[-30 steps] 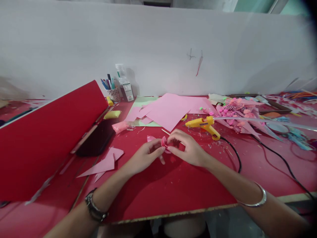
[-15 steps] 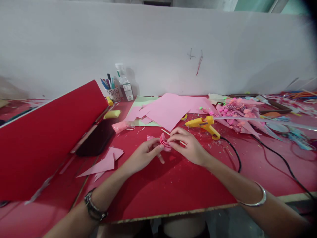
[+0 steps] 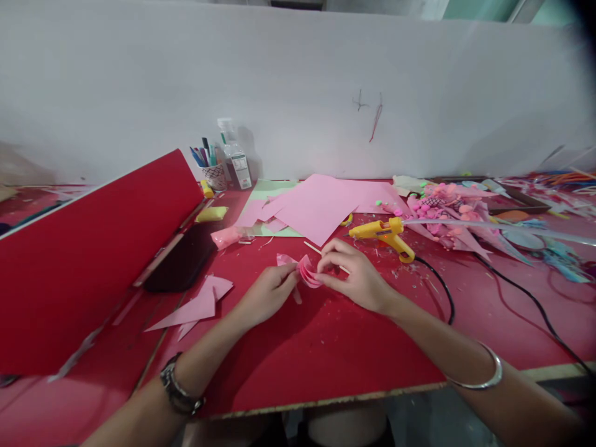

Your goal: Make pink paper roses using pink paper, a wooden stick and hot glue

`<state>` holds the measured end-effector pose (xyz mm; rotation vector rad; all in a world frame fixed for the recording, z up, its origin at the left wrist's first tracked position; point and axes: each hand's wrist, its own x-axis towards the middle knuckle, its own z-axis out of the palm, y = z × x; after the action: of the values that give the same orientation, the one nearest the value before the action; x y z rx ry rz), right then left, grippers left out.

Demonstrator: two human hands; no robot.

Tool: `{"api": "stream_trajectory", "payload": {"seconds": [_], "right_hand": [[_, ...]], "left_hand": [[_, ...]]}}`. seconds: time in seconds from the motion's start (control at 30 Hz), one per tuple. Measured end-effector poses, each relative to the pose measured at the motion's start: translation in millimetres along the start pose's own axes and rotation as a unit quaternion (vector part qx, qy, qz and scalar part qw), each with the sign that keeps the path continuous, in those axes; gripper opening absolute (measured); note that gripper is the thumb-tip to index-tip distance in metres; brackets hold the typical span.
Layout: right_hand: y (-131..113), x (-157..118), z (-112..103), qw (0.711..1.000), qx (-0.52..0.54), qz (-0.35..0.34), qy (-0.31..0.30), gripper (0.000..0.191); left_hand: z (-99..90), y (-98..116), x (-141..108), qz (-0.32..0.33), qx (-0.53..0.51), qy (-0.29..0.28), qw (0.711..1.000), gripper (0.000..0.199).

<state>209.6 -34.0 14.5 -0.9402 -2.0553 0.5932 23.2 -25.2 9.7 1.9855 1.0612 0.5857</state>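
Both forearms were bare, no sleeves in view. Left hand (image 3: 267, 295) bare, no rings visible; the left wrist carried a dark wristwatch (image 3: 179, 392) with a metal-link band, links catching some light. Right hand (image 3: 356, 279) also bare, fingers slim, nails short and unpainted as far as could be told. On the right forearm sat a plain silver bangle (image 3: 487, 375), thin, smooth, round in section, loose-fitting. No gloves on either hand.

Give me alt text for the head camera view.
Both hands, left hand and right hand, pinch a small coiled pink paper piece above a red table; a yellow glue gun and pink paper sheets lie behind.
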Motion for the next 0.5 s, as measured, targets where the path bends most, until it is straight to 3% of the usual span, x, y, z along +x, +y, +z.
{"api": "stream_trajectory", "payload": {"seconds": [0.23, 0.5], "right_hand": [[0.4, 0.0, -2.0, 0.998, -0.054, -0.016, 0.015, 0.008], [-3.2, 0.9, -5.9, 0.989, -0.08, -0.03, 0.121, 0.005]], "left_hand": [[-3.2, -2.1, 2.1, -0.014, -0.004, 0.078, 0.997, 0.03], [-5.2, -4.6, 3.4, -0.048, 0.012, 0.117, 0.992, 0.029]]}}
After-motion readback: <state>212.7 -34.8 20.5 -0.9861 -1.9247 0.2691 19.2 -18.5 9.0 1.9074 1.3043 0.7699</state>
